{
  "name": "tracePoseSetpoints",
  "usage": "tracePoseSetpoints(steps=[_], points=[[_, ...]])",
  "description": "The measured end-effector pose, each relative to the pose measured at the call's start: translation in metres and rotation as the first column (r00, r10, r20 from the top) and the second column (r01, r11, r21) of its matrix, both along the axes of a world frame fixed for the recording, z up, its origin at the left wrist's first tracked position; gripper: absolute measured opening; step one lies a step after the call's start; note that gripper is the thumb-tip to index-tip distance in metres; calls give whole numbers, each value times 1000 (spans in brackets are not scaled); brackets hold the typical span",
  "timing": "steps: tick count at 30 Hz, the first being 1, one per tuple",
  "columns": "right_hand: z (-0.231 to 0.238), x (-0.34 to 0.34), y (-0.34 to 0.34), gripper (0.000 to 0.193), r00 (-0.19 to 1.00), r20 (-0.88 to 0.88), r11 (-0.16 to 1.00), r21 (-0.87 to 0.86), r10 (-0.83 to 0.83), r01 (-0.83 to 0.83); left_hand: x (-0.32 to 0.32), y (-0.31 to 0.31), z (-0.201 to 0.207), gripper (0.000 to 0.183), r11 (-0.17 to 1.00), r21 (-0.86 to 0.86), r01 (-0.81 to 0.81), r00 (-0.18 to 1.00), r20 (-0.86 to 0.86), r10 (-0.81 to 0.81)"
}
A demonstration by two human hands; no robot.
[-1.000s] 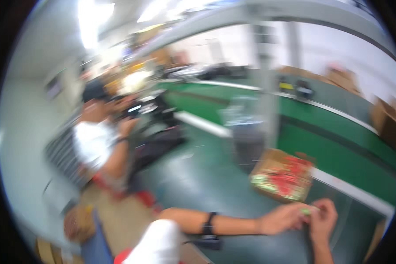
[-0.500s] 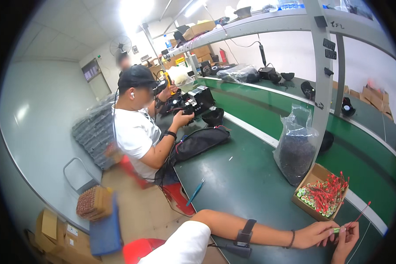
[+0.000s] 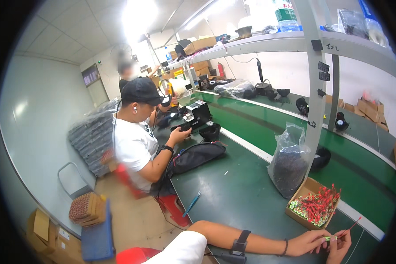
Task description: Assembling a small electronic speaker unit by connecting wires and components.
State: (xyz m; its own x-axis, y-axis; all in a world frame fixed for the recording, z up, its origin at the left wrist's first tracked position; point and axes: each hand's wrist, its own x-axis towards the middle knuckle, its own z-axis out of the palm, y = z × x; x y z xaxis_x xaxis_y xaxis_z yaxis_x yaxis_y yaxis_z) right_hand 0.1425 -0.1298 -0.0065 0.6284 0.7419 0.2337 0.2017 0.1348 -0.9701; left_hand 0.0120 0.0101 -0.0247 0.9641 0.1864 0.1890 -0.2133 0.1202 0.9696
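- The left hand (image 3: 310, 243) and right hand (image 3: 339, 246) meet at the near edge of the green bench (image 3: 246, 198).
- Fingers of both hands are closed narrowly on a small green cylinder (image 3: 331, 238).
- Its long axis lies left to right between the hands; its red lead (image 3: 352, 223) trails up and right.
- The cardboard box (image 3: 310, 204) of like parts sits just beyond the left hand, the nearer one.

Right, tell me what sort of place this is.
Most likely a small electronics assembly workshop: a long green workbench with a shelf rail above, a cardboard box of red-wired green parts, and a co-worker seated further along it handling a dark device.
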Motion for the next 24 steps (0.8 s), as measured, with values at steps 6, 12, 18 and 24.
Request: tracePoseSetpoints(steps=[6,12,18,24], points=[[-7,4,0,13,997,-40,998,24,67,-66,1,1,-1,28,1000,10,7,1000,3,-7],[0,-1,0,15,996,-65,998,11,64,-63,1,1,-2,28,1000,15,1,1000,0,-1],[-2,0,0,16,998,-58,999,-12,40,-41,1,1,-3,27,1000,15,-8,1000,-4,8],[1,-3,0,15,996,-79,999,-5,42,-43,1,0,-4,27,1000,14,-15,1000,-12,15]])
